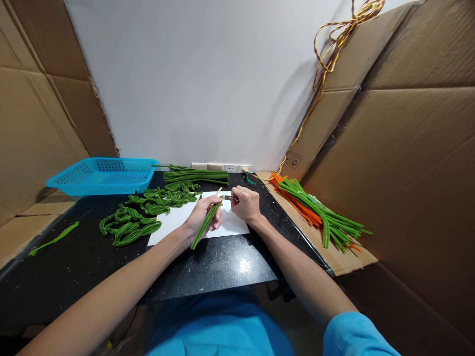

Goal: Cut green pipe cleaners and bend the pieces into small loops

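Stems (206, 224) are held in the left hand (200, 212), a tool (229, 198) in the right hand (246, 203). Fingers (214, 200) could be nipped by slipping.

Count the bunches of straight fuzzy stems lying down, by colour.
3: a dark green fuzzy bunch near the white wall; on the right, a bright green fuzzy bunch partly over an orange fuzzy bunch. Others may be hidden.
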### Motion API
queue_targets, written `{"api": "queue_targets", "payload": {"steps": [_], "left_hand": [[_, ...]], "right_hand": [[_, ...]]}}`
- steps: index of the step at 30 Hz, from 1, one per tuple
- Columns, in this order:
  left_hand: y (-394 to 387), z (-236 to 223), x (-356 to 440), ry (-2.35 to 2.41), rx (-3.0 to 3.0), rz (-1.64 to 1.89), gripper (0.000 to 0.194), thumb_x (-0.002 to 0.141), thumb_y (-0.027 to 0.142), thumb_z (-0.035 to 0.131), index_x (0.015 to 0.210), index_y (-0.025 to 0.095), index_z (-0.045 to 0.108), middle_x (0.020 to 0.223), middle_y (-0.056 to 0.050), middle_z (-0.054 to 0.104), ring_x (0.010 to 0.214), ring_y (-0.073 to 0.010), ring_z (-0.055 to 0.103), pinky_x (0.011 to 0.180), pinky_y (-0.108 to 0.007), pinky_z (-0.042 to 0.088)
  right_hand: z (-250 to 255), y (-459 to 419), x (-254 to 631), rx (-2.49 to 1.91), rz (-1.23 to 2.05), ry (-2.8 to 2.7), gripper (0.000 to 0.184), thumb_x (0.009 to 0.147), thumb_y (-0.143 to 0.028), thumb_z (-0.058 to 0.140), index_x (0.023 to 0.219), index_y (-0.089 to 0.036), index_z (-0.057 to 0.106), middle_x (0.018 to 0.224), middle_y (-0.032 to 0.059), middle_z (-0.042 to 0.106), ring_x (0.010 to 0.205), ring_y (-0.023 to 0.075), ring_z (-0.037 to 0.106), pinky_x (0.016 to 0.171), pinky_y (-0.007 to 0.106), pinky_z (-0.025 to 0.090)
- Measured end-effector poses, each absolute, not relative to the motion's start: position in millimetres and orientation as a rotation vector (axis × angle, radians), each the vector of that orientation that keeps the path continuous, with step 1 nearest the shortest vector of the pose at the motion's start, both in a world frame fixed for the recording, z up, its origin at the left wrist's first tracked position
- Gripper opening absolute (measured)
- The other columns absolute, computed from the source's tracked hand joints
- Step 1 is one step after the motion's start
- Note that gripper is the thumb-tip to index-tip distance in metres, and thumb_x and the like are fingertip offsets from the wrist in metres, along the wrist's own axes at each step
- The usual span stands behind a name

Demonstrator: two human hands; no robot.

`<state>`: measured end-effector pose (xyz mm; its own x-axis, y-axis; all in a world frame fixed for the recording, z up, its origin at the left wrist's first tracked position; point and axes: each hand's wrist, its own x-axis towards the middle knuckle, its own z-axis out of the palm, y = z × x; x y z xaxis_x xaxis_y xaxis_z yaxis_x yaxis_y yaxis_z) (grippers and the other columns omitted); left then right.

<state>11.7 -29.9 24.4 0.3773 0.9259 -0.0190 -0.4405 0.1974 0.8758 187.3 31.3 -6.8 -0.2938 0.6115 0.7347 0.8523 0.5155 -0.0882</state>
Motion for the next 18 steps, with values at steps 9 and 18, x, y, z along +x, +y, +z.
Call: {"api": "queue_targets", "payload": {"steps": [9,18], "left_hand": [[-27,22,9,0.597,0.966,1.058,0.031,0.080,0.038,0.071,0.080,0.020,0.045,0.053,0.005,0.056,0.035,-0.0097,0.049,0.030,-0.017,0.029],[-9,8,4,0.833,1.223,1.237,0.040,0.079,0.050,0.074,0.091,0.014,0.060,0.085,-0.006,0.070,0.047,-0.0105,0.060,0.035,-0.019,0.039]], "right_hand": [[-11,33,188,-1.230,-0.396,-1.921,0.015,0.076,-0.007,0.056,0.076,-0.022,0.051,0.078,0.0029,0.061,0.078,0.0187,0.052,0.059,0.030,0.025],[-10,36,188,-1.477,-0.104,-1.851,0.008,0.085,-0.028,0.059,0.080,-0.023,0.055,0.078,0.0006,0.062,0.067,0.0166,0.050,0.057,0.028,0.021]]}}
